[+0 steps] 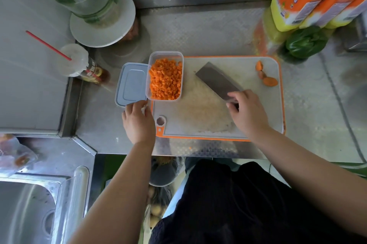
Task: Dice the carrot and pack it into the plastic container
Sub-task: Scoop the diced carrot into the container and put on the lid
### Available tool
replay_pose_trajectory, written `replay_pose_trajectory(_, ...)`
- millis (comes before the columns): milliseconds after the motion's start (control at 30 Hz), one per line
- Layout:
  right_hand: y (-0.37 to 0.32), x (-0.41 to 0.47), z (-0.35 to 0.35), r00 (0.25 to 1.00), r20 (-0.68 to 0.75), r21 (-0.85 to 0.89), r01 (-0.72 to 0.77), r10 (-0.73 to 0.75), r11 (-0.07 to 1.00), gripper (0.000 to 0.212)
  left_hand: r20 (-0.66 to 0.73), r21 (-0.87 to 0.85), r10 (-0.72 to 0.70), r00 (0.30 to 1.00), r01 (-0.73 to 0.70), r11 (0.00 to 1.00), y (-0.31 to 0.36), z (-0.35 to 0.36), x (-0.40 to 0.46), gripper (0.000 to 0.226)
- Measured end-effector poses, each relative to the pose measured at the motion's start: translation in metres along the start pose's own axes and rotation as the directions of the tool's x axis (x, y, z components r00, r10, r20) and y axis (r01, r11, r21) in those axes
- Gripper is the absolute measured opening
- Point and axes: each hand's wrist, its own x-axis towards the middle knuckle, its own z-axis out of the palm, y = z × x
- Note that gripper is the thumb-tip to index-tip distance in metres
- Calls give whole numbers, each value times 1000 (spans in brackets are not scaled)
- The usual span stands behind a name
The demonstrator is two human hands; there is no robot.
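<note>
Both forearms reach in over the counter's near edge. Left hand (139, 119) sits at the cutting board's (208, 116) left edge, fingers loosely bent, fingertips at the near corner of the lid (132, 84); can't tell if it has actually gripped it. Right hand (248, 112) has its fingers curled round the handle of the cleaver (217, 80), blade lying flat mid-board. Plastic container (165, 75) straddles the board's far-left corner, heaped with diced carrot (165, 81), lid just beside it on the counter. Three carrot ends (266, 73) left at the board's far-right corner, likely scrap. Dicing and packing look done. Next: let go of the cleaver, pick up the lid, align corners, press it down evenly.
</note>
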Motion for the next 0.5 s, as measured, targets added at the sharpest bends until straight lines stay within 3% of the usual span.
replay_pose_trajectory(167,-30,5,6,997,-12,64,72,-71,995,24,181,236,100,978,-142,961,-14,-4,29,27)
replay_pose_trajectory(233,-40,8,10,997,20,73,77,-79,994,24,173,246,108,979,-149,958,-17,-5,35,32)
replay_pose_trajectory(367,-61,15,18,987,70,87,137,-143,987,25,227,227,8,974,-60,972,-24,-3,52,64)
replay_pose_trajectory(500,-79,24,21,991,45,106,120,-126,987,26,298,200,-22,954,-40,979,-31,-4,69,51)
